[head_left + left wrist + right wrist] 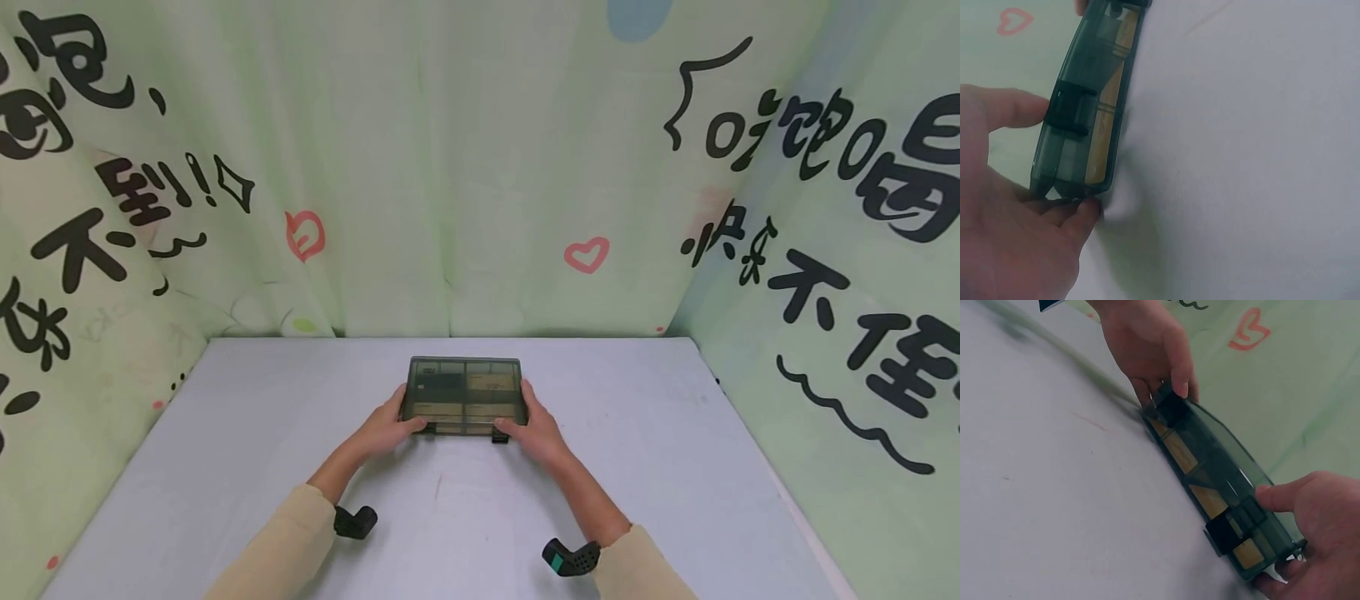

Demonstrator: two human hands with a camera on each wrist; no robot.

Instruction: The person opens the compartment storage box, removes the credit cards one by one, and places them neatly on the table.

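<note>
A dark, see-through plastic compartment box is held between both hands near the far side of the white table. Dividers and tan pieces show through its lid. My left hand grips the left end, thumb on the front edge by a black latch and fingers around the end and underside. The right hand holds the opposite end the same way, its thumb just above the other latch. This right latch sticks outward from the front wall, while the left one lies flatter against it.
The white tabletop spreads around the box on every side. Behind it hangs a pale green curtain with black lettering and red hearts. Each wrist carries a small black camera, one on the left and one on the right.
</note>
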